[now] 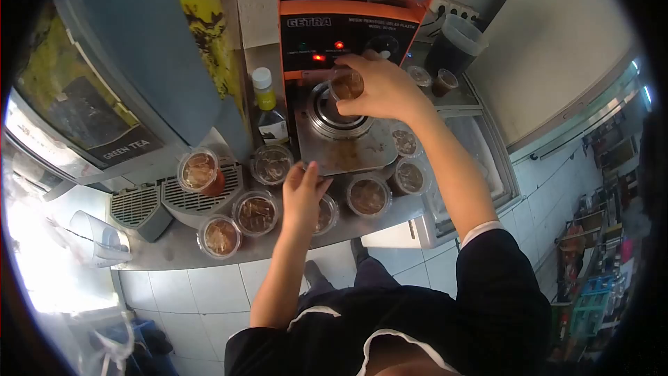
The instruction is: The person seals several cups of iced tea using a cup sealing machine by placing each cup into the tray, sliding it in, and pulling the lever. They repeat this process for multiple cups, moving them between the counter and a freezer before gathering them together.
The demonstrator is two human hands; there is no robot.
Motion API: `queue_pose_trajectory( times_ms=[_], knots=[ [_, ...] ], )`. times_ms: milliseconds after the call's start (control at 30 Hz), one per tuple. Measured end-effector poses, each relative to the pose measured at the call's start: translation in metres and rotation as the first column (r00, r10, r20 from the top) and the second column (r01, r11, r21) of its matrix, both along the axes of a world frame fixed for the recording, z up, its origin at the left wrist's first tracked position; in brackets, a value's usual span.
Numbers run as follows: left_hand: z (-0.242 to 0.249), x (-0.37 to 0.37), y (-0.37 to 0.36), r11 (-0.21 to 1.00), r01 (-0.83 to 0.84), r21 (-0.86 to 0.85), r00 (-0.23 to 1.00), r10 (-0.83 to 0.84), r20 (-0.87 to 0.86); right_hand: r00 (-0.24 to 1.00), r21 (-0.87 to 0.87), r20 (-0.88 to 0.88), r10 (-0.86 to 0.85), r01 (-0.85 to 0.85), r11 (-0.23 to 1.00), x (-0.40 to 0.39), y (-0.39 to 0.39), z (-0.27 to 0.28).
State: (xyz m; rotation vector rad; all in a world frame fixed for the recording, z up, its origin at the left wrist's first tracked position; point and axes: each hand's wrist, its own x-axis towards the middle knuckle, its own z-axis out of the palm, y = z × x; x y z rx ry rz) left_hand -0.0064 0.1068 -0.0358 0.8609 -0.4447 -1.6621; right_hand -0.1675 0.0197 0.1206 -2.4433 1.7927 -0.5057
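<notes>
Head view, right fingers [350, 106] pinching a cup [346, 86] of brown drink [352, 82], left fingers [312, 170] spread near filled cups [256, 214]

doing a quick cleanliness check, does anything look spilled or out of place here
Yes: a brownish stain on the metal plate of the sealing machine, in front of the round ring. It stands out against the greyer metal around it; it could be spilled drink or old residue, I can't tell which.

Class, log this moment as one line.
right hand: holds cup at ring | left hand: near cups | red lights: lit
</notes>
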Motion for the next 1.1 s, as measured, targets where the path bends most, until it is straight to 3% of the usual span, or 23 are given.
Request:
queue_pose_trajectory(
  times_ms=[133, 300, 400, 600, 700, 833, 933, 1000, 1100],
  knots=[
    [-0.010, -0.003, 0.001, 0.994, -0.018, -0.103, 0.986, 0.035, 0.164, 0.999, 0.003, -0.025, -0.022, 0.022, 1.000, 0.006, -0.006, -0.021],
    [-0.002, 0.004, 0.006, 0.998, 0.018, -0.054, 0.988, -0.010, 0.153, 0.992, -0.039, -0.093, -0.088, 0.084, 0.996, 0.017, -0.002, -0.043],
    [-0.005, 0.009, 0.008, 0.998, 0.054, -0.031, 0.984, -0.048, 0.171, 0.991, -0.223, -0.093, -0.092, 0.069, 0.972, 0.022, -0.004, -0.062],
    [-0.003, 0.014, 0.012, 0.995, 0.090, -0.035, 0.987, -0.084, 0.138, 0.976, -0.194, -0.149, -0.158, 0.128, 0.973, 0.025, 0.010, -0.070],
    [-0.011, 0.015, 0.011, 0.993, 0.115, -0.034, 0.985, -0.110, 0.135, 0.989, -0.291, -0.047, -0.141, 0.121, 0.949, 0.017, 0.007, -0.089],
    [0.002, 0.009, 0.028, 0.994, 0.112, -0.002, 0.987, -0.111, 0.116, 0.992, -0.261, 0.112, -0.057, 0.085, 0.961, 0.000, 0.000, -0.101],
    [0.021, 0.003, 0.038, 0.971, 0.237, 0.011, 0.940, -0.226, -0.256, 0.971, -0.316, 0.236, -0.031, 0.106, 0.943, -0.006, 0.000, -0.104],
    [0.023, -0.004, 0.034, 0.982, 0.187, -0.021, 0.933, -0.185, -0.310, 0.964, -0.358, 0.267, -0.018, 0.117, 0.926, -0.006, -0.012, -0.117],
    [0.024, -0.020, 0.020, 0.996, 0.066, -0.062, 0.931, -0.084, -0.355, 0.977, -0.442, 0.166, -0.131, 0.192, 0.876, -0.004, -0.029, -0.120]
  ],
)
